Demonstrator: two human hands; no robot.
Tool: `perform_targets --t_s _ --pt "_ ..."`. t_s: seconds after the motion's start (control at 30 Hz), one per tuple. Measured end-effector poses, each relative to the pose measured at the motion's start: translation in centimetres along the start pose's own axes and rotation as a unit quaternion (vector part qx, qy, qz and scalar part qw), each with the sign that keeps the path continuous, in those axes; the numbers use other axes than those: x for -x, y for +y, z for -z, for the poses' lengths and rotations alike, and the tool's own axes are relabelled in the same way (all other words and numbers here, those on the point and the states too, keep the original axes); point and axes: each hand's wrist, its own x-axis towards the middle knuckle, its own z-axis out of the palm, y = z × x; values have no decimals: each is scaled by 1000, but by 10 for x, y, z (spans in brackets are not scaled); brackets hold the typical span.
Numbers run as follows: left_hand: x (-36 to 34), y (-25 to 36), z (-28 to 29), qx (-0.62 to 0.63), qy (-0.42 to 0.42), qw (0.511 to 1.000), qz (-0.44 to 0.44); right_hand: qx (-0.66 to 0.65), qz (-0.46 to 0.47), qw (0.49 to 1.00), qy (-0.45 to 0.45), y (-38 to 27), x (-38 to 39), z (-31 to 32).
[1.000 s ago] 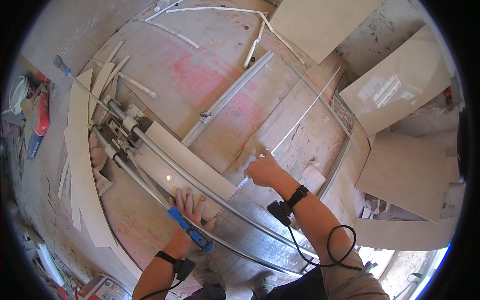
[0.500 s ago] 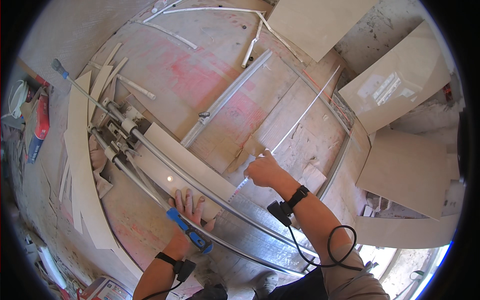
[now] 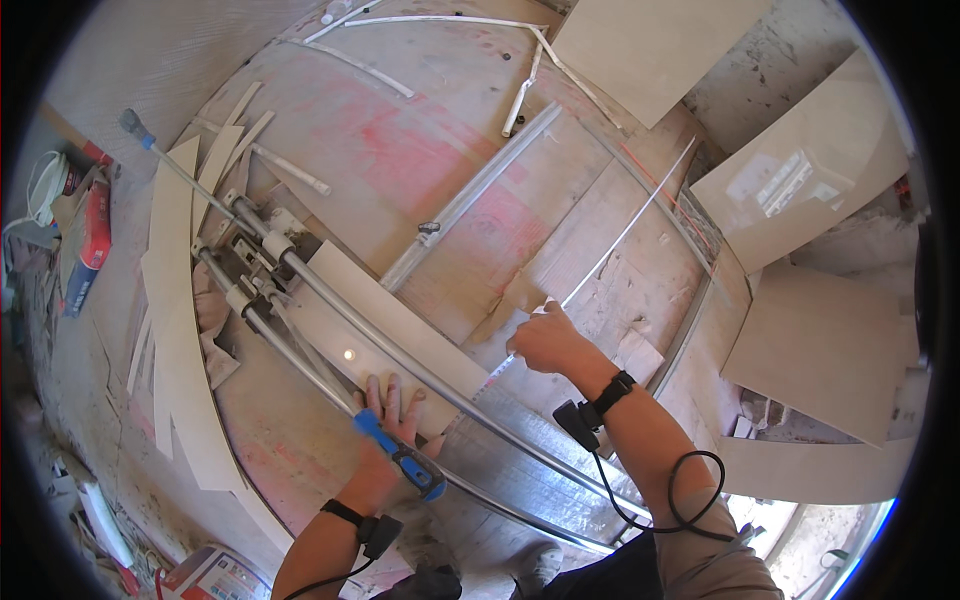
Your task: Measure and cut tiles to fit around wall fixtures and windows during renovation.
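Note:
A manual tile cutter with two long metal rails (image 3: 375,350) stretches diagonally across the floor. Under its rails lies a long beige tile strip (image 3: 425,345). My left hand (image 3: 395,425) rests on the strip's near end with its fingers stretched out, partly hidden by the cutter's blue and black handle (image 3: 400,455). Just right of the strip, my right hand (image 3: 552,342) is closed around a thin white measuring tape (image 3: 625,232). The tape runs from the strip's near right corner, through my fingers, toward the far right. My right thumb and fingertips are partly hidden.
A metal straightedge profile (image 3: 475,195) lies beyond the cutter. Cut tile strips (image 3: 165,300) are stacked at left. Large tiles (image 3: 800,150) lean or lie at right. White trim pieces (image 3: 440,20) sit at the far side. A red and blue box (image 3: 88,245) stands far left.
The whole view has shifted slightly, so everything appears a little farther right. Both hands keep their places, the left on the tile strip and the right on the measuring tape.

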Motion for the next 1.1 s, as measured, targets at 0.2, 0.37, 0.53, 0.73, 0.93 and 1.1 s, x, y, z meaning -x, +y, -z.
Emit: perform_targets --t_s 0.2,0.37,0.53,0.73,0.93,1.1 --pt "0 0 3 -7 2 1000 -3 -1 -2 1000 2 3 6 5" --pt "0 1 1 -5 13 1000 -10 5 -5 1000 16 4 7 4" --pt "-1 3 4 -15 3 1000 -3 10 13 999 52 5 7 -2" --pt "0 1 2 -19 12 1000 -8 -19 9 999 28 5 4 -2" --pt "-3 4 7 -29 4 1000 -9 -15 9 1000 1 4 2 1" --pt "-2 3 4 -31 15 999 -11 -20 11 1000 -3 4 0 0"
